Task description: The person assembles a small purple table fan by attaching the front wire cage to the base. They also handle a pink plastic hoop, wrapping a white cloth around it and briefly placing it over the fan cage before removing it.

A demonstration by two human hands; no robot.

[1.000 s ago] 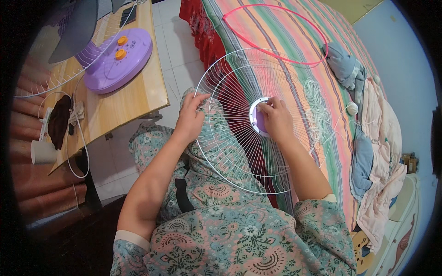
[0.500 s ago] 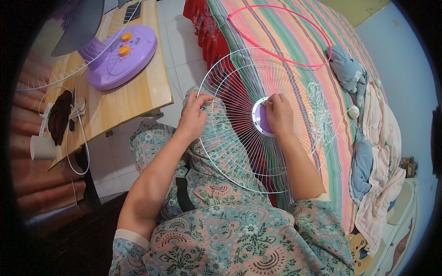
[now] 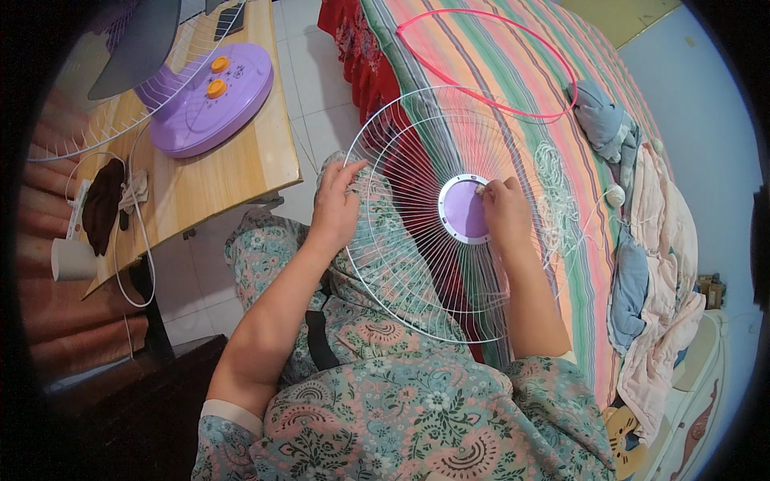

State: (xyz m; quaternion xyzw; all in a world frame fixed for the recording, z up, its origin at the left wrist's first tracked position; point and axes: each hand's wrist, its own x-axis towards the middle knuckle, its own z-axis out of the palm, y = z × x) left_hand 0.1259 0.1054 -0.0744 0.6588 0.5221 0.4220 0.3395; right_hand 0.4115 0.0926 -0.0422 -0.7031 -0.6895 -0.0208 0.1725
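Note:
A round white wire fan grille (image 3: 417, 188) is held tilted over my lap and the edge of the bed. At its centre a white ring surrounds a purple disc (image 3: 463, 218). My left hand (image 3: 335, 210) grips the grille's left rim, fingers curled round the wires. Over the right side of the disc, my right hand (image 3: 509, 215) is closed in a pinch. A small pale bit (image 3: 480, 190) shows at its fingertips, too small to name. The fingers' undersides are hidden.
On the wooden table (image 3: 241, 160) at the left stands a purple fan base (image 3: 212, 104) with orange knobs, fan blades above it. A pink hoop (image 3: 481, 14) lies on the striped bed. White cord (image 3: 553, 192) and crumpled clothes (image 3: 654, 240) lie to the right.
My right hand has shifted slightly right and down, uncovering more of the purple disc. The grille has dipped slightly. My left hand keeps its hold on the rim.

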